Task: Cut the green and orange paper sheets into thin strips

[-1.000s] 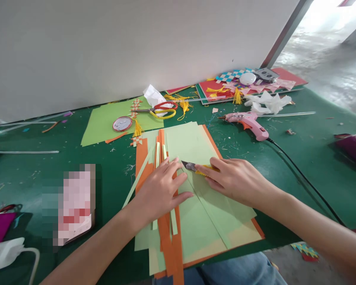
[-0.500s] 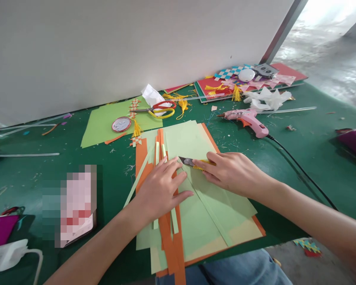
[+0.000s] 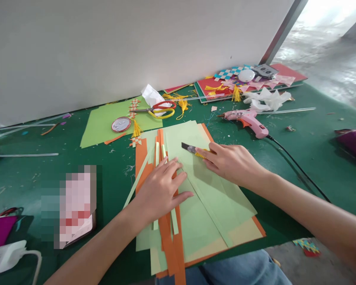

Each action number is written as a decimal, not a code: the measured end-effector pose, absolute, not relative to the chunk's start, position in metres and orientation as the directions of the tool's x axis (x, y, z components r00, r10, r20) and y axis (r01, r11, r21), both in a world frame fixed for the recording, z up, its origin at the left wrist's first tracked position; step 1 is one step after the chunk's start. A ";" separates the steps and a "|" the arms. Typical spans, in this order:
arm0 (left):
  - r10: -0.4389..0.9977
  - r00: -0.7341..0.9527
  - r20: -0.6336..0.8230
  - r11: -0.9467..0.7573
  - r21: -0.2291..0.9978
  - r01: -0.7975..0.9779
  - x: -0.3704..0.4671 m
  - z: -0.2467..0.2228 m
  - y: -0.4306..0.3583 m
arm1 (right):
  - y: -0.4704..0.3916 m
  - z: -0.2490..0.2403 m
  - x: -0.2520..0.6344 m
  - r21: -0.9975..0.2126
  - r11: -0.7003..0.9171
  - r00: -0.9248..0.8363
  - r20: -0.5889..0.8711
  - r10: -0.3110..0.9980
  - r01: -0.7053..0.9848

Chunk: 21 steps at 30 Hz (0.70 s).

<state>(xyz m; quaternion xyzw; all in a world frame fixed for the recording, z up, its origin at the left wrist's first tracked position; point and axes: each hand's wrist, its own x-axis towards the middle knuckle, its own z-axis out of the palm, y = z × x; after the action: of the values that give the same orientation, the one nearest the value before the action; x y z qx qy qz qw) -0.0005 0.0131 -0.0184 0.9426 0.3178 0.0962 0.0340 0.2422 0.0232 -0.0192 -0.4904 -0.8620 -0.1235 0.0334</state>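
Pale green paper sheets (image 3: 201, 221) lie stacked with orange sheets on the table. A narrow strip (image 3: 209, 211) runs diagonally down the top sheet. My left hand (image 3: 163, 186) rests on the paper with its fingers spread, over orange strips (image 3: 173, 253) and thin pale green strips (image 3: 174, 219). In my right hand (image 3: 228, 162) is a yellow-handled cutter (image 3: 192, 149). Its dark blade points left above the paper, a little beyond the left fingertips.
Scissors (image 3: 163, 109) and a round tin (image 3: 121, 124) sit on green paper at the back. A pink glue gun (image 3: 250, 120) with a black cord lies at right. On the left are a phone (image 3: 77, 209) and a white charger (image 3: 6, 257).
My right hand and the cutter have moved up, away from me, and the blade has left the spot beside my left fingertips. My left hand has stayed in place.
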 end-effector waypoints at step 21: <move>0.787 0.418 0.455 -0.606 0.439 0.664 -0.014 -0.007 0.028 | -0.017 -0.031 0.231 -0.030 0.800 -0.764 0.280 0.582 0.599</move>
<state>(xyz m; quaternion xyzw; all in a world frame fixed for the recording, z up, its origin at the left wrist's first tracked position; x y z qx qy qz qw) -0.0140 0.0282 -0.0071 0.8365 0.4335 0.3214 0.0956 0.2312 -0.0173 -0.0315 -0.3145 -0.9386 -0.0307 0.1387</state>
